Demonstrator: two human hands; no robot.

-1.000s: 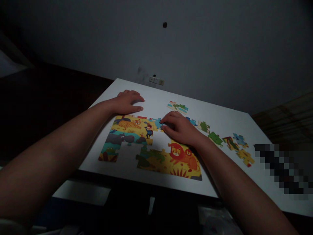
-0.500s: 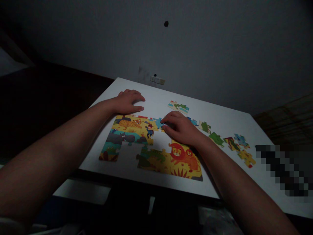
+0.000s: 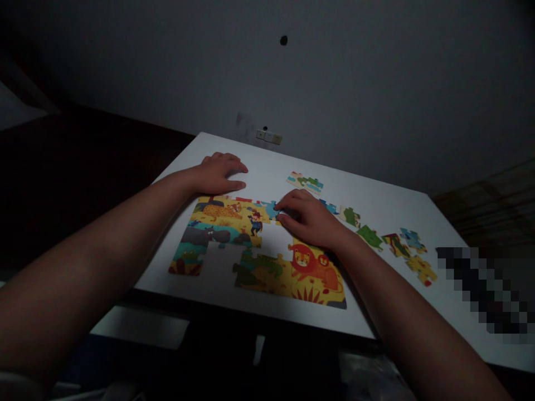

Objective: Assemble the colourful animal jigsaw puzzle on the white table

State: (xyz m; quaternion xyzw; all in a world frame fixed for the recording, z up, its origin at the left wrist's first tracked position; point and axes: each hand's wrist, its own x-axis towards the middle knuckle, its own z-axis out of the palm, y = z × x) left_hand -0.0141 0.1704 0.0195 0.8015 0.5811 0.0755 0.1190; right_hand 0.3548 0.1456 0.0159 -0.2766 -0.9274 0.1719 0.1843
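Pressing flat on the white table (image 3: 267, 167) with the left hand (image 3: 221, 172), fingers spread and holding nothing, just above the top edge of the half-built animal puzzle (image 3: 225, 228). Pinching a blue piece (image 3: 272, 210) at the puzzle's upper edge with the right hand (image 3: 309, 220), fingers (image 3: 288, 218) curled down onto it (grip itself partly hidden by the knuckles). Lying well apart to the right: loose pieces (image 3: 393, 242), and one pair of joined pieces (image 3: 305, 181) farther back.

Risking, by judgement: forcing a tab that is not lined up, buckling the piece or popping neighbouring joints loose. Sliding the whole assembled block sideways, since the left hand is bracing the table rather than the puzzle. Dragging the right forearm across the lion section (image 3: 313, 267) and shifting it. Misreading colours in such dim light.
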